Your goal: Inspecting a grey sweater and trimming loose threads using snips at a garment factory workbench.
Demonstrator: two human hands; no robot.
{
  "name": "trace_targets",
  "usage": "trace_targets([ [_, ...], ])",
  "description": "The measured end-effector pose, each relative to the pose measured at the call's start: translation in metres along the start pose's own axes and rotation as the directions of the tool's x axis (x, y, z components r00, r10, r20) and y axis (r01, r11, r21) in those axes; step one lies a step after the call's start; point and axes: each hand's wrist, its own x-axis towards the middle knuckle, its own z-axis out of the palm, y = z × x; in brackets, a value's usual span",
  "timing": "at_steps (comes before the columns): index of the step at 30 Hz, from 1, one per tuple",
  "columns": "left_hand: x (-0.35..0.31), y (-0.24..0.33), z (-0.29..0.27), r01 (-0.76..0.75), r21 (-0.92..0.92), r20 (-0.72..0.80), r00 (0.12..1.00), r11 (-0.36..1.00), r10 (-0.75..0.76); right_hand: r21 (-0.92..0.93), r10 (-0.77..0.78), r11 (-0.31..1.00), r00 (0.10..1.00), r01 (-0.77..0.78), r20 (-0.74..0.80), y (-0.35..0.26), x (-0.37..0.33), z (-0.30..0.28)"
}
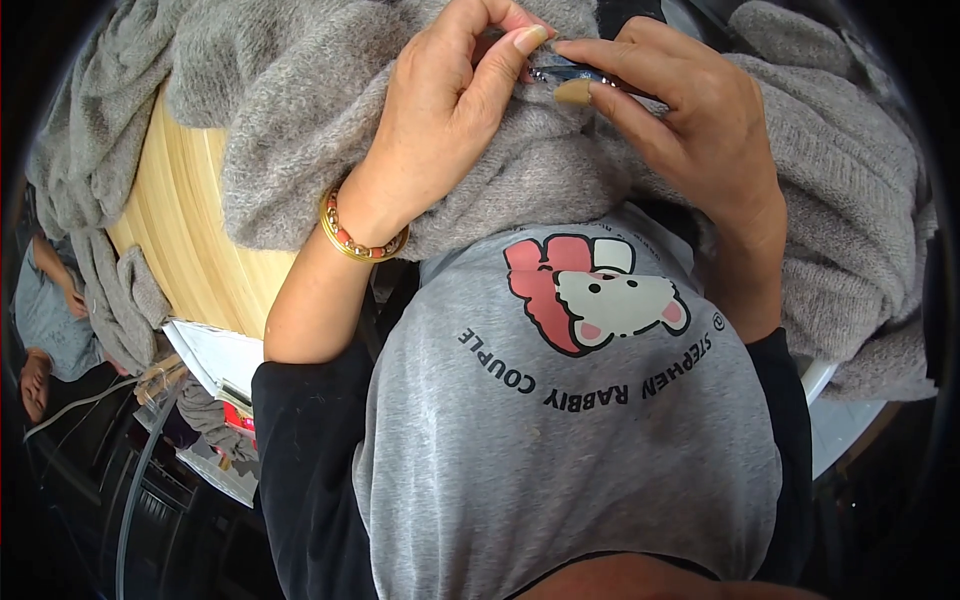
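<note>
A thick grey knit garment (310,110) lies in folds over my lap and the table. At the top of the view my left hand (445,115) is closed, thumb and forefinger pinched together at the knit; the exact bit between them is too small to make out. Close by on its right, my right hand (690,110) grips a slim, shiny dark metal tool (575,73) between thumb and fingers. The tool points left toward the left fingertips. Tan tape wraps the tip of my right thumb. Beaded and gold-coloured bracelets circle my left wrist.
More grey knitwear (840,190) is heaped on the right. A light wooden tabletop (190,190) shows on the left, with a white box (215,355) below it. Another person (60,310) in a grey top is at the far left. A pale cord (85,400) hangs there.
</note>
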Motion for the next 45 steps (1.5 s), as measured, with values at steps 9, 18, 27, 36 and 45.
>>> trace_targets([
  [9,0.006,-0.009,0.003,0.064,0.081,-0.005,0.998,0.995,-0.064,0.062,0.009,0.998,0.998,-0.005,-0.054,0.034,-0.015,0.023],
  [18,-0.005,-0.018,-0.019,-0.320,0.097,-0.149,0.932,0.943,0.331,0.117,0.777,0.590,0.601,-0.799,0.187,0.003,-0.002,-0.008],
  [27,-0.016,-0.017,-0.027,-0.372,0.694,-0.017,0.848,0.616,0.530,0.533,0.695,0.346,0.593,-0.772,0.408,0.065,-0.024,0.021],
  [36,-0.033,-0.018,-0.028,-0.329,0.833,0.159,0.912,0.445,0.377,0.575,0.637,0.373,0.652,-0.728,0.412,0.069,-0.022,0.040],
  [45,-0.046,-0.023,-0.017,-0.250,0.818,0.083,0.943,0.519,0.323,0.402,0.611,0.540,0.673,-0.739,0.417,0.066,-0.011,0.041],
])
